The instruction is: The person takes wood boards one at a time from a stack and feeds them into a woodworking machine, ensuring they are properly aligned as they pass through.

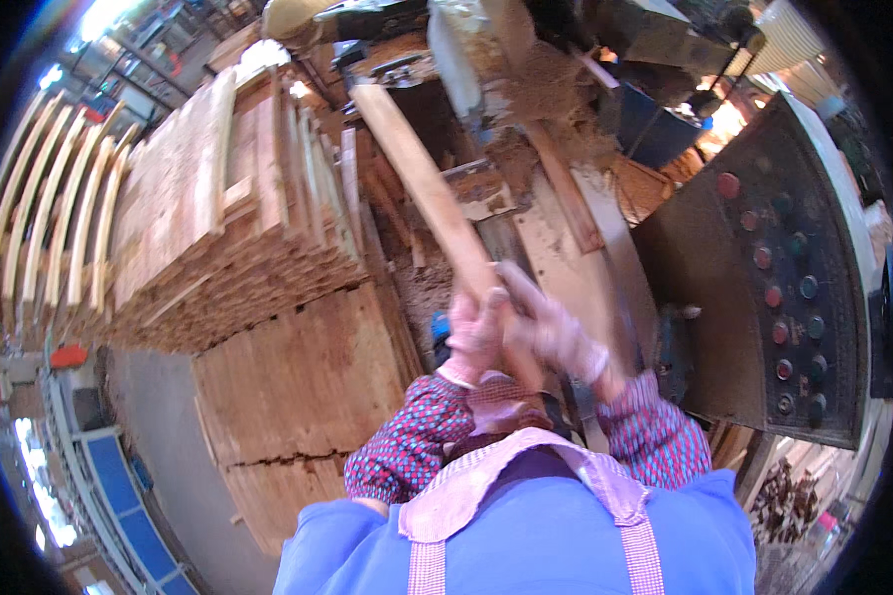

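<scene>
Clearly, a wooden board (pixel 422 183) is gripped in the gloved left hand (pixel 476 335), its far end extended ahead and leftward. Just beside that hand, the right hand (pixel 558 332) is blurred; its grip cannot be told. Planks (pixel 184 169) are stacked farther left, a control panel (pixel 734 283) set farther right.

Left grip (pixel 474 332) clasps a wooden plank (pixel 422 183), right grip (pixel 558 332) blurred against it; stacked boards (pixel 193 178) at ten o'clock, push-button panel (pixel 794 297) at three.
</scene>
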`<state>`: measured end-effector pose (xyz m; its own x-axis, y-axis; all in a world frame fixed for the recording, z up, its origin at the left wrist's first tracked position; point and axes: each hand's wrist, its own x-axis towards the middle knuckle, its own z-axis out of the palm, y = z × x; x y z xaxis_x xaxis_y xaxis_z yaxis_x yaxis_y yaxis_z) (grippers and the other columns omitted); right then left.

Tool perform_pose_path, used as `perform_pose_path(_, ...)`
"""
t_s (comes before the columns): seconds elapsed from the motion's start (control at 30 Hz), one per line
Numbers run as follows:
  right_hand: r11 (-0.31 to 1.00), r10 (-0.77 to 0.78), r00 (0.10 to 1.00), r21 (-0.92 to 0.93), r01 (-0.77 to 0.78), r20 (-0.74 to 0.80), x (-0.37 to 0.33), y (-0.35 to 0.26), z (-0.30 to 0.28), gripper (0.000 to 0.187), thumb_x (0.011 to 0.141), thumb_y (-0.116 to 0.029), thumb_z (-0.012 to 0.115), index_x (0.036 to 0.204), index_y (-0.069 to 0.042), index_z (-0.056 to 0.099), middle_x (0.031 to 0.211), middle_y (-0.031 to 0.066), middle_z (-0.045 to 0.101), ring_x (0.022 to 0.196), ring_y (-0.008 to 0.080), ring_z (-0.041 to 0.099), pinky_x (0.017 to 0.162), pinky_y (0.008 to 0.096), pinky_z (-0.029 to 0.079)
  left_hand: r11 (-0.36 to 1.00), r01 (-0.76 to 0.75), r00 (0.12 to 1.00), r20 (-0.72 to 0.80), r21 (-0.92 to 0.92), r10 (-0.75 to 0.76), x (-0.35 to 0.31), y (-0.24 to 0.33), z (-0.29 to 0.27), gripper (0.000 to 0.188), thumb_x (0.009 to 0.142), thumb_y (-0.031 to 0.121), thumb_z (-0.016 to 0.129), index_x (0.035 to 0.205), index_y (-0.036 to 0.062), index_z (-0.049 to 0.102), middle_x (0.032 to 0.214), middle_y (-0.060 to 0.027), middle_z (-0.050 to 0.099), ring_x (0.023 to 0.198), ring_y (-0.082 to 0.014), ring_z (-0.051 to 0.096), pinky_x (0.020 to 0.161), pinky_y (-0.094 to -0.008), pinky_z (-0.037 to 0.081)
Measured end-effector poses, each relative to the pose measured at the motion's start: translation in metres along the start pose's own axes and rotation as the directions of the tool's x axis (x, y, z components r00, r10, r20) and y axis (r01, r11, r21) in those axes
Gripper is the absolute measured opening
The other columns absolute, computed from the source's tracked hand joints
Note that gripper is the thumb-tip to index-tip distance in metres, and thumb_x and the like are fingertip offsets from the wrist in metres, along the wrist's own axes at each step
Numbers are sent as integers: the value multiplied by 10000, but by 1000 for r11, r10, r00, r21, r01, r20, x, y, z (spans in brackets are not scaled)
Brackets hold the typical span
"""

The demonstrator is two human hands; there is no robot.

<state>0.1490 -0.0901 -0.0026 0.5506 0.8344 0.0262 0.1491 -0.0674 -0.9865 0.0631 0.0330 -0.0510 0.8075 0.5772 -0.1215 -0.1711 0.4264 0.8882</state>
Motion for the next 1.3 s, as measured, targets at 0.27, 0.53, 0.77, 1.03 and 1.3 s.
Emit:
perform_pose_path(0.27,686,69,904,-637,-351,-423,-228,22,11,673,859,-162,618,1437,79,371,1411,343,433,1274,508,467,1077,477,406,-384,-478,712,605,790,357,140,142,-79,617,713,286,778,1201,-10,546,1171,-221,586,1120,-375,563,987,-449,461)
perform_pose_path(0.53,108,32,876,-870,-482,-481,-140,64,-26,558,971,-294,473,1430,17,408,1488,243,396,1376,450,354,1156,543,255,-750,428,904,-238,504,356,339,239,-146,603,908,285,616,1400,-14,437,1389,-220,478,1287,-362,474,1027,-478,417)
perform_pose_path(0.77,102,-64,912,-911,-398,-406,59,104,-113,510,976,-290,459,1418,-36,450,1508,170,393,1390,339,366,1171,458,262,-553,580,813,-378,599,443,362,216,-148,604,912,237,597,1400,-52,389,1369,-223,520,1229,-328,548,993,-450,461)
perform_pose_path(1.03,984,88,924,-111,-139,-373,82,36,-50,585,962,-310,593,1410,36,447,1486,215,431,1385,312,411,1144,377,337,905,301,949,-188,300,-253,137,168,-64,258,818,124,581,1026,-20,629,847,-131,678,731,-221,669,671,-332,569)
perform_pose_path(1.3,978,198,968,-40,-207,-153,-107,-31,52,866,807,-216,708,1505,29,259,1482,304,374,1385,377,399,1138,388,349,997,-18,1000,-4,71,19,-58,24,18,595,893,136,712,1389,53,394,1166,-87,595,1003,-189,606,875,-329,526)
